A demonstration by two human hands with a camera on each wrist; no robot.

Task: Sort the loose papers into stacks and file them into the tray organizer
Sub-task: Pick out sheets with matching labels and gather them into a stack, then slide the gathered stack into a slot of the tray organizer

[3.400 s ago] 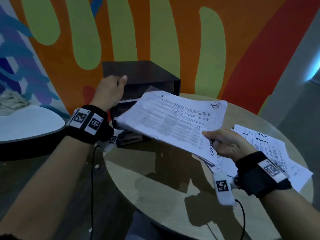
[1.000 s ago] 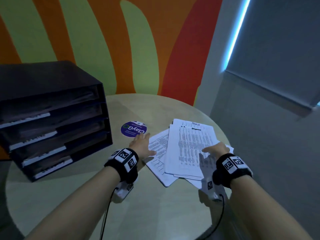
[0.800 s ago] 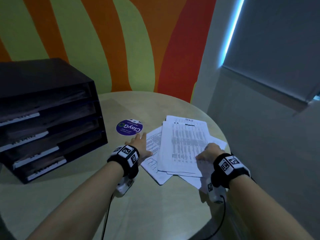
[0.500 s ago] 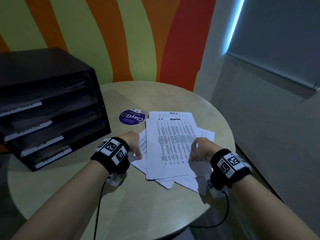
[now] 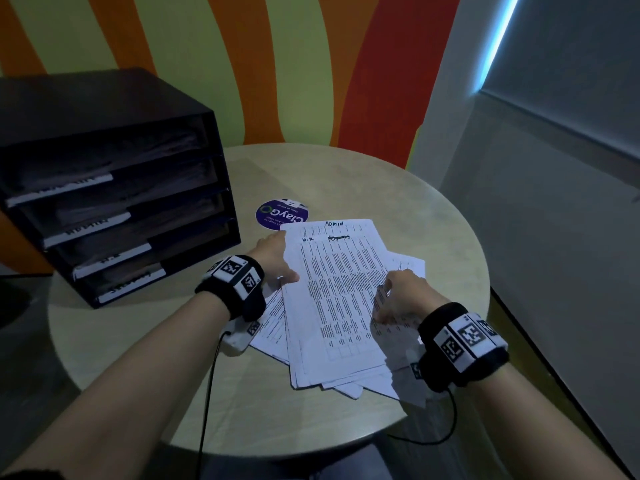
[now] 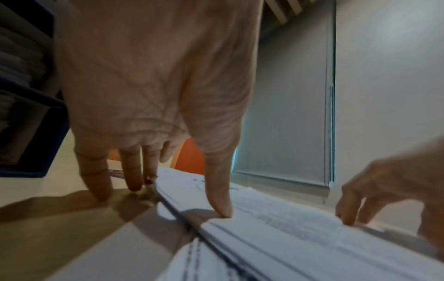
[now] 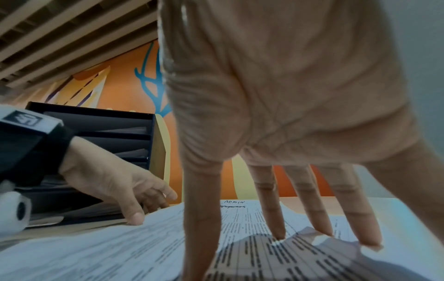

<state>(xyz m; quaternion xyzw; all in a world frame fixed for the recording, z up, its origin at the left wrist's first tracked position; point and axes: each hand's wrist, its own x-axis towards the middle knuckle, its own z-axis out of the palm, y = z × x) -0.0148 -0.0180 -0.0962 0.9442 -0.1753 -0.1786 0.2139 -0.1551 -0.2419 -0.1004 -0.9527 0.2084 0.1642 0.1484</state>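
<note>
At the left edge of the round table stands the black organizer, four trays with labelled fronts, paper lying in each. Just right of its lower corner lies a purple round sticker, flat on the tabletop and partly overlapped by the far left corner of the papers. The left hand lies along the left edge of that pile: the left-wrist view shows its fingers straight, their tips down on the table beside the sheets, and the thumb tip pressing on the top of the stack edge, so the hand is flat and grips nothing. The papers lie in a loose, fanned heap toward the near right edge of the table, the top printed sheet marked "ADMIN" by hand at its far end, with lower sheets sticking out at the near and right sides. The right hand rests on the right side of the pile, fingers spread and nearly straight, tips pressing on the top sheet, clasping nothing. Both wrists wear black bands with printed markers.
</note>
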